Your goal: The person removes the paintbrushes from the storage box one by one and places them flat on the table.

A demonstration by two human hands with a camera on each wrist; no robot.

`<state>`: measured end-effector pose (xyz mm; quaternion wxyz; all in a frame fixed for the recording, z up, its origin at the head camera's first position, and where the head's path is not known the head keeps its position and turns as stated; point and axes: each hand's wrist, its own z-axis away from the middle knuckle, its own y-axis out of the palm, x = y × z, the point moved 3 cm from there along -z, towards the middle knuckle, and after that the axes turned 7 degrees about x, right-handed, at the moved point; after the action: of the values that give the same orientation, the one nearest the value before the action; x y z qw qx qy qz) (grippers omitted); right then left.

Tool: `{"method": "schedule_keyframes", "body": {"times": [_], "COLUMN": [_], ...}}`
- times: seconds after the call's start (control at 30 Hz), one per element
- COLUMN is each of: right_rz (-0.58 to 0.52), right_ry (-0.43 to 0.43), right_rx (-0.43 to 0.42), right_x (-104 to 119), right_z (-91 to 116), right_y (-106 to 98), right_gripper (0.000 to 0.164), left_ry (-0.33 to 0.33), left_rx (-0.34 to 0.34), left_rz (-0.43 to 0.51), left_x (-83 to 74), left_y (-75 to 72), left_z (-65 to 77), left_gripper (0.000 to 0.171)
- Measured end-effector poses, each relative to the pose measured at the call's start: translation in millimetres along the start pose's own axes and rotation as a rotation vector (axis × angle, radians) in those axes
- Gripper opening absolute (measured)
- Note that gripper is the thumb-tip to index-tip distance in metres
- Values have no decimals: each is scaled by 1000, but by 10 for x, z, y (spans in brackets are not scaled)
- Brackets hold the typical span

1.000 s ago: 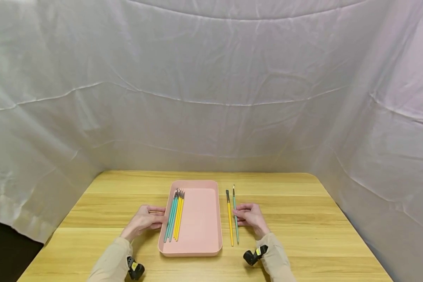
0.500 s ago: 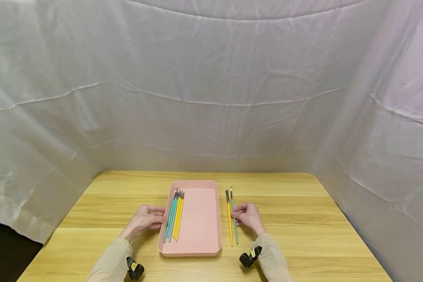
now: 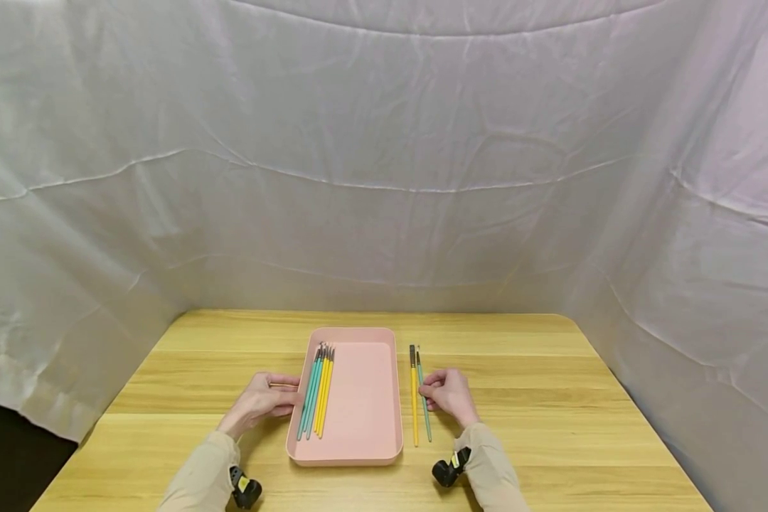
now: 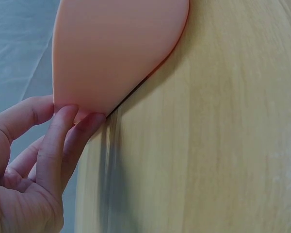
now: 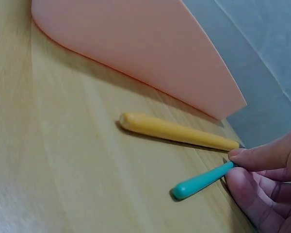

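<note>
In the head view, a pink tray (image 3: pixel 368 398) lies on the wooden table, with several teal and yellow paintbrushes (image 3: pixel 323 391) side by side along its left inside. My left hand (image 3: pixel 265 398) touches the tray's left outer wall; the left wrist view shows its fairly straight fingers (image 4: pixel 56 145) against that wall (image 4: pixel 111 53). My right hand (image 3: pixel 450 395) pinches a teal paintbrush (image 5: pixel 203 182) between thumb and finger, right of the tray. A yellow paintbrush (image 3: pixel 414 409) lies just left of it, close to the tray's right wall. The fingers partly cover the teal brush's handle.
Grey-white cloth (image 3: pixel 384 213) hangs behind the table and along both sides. Wooden tabletop (image 3: pixel 550 412) extends to the right of my right hand. A small black wrist camera (image 3: pixel 451 467) sits on my right sleeve, with another (image 3: pixel 246 488) on the left.
My right hand has shifted slightly left with the teal paintbrush, whose bristle end is lower and nearer the yellow one. The yellow paintbrush has moved slightly left. My left hand stays put.
</note>
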<state>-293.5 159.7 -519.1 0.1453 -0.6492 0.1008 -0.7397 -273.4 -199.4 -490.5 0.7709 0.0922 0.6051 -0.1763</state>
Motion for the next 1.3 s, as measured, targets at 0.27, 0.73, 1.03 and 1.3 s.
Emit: {"method": "schedule_keyframes", "body": {"times": [0.27, 0.73, 1.03, 1.3], "right_rz": [6, 14, 20, -50], "right_ry": [-15, -20, -49, -98], "right_rx": [-9, -21, -19, -38], "right_x": [11, 5, -1, 58], "right_z": [1, 14, 25, 8], "right_y": [1, 19, 5, 22], "right_gripper": [8, 6, 8, 17], "left_ry": [-9, -1, -15, -22], "left_rx": [-12, 9, -12, -23], "left_rz": [18, 14, 12, -4], "left_x": [-7, 14, 6, 10], "left_y": [-3, 3, 9, 15], "left_z": [-13, 0, -3, -4], "left_gripper": [51, 53, 52, 51]}}
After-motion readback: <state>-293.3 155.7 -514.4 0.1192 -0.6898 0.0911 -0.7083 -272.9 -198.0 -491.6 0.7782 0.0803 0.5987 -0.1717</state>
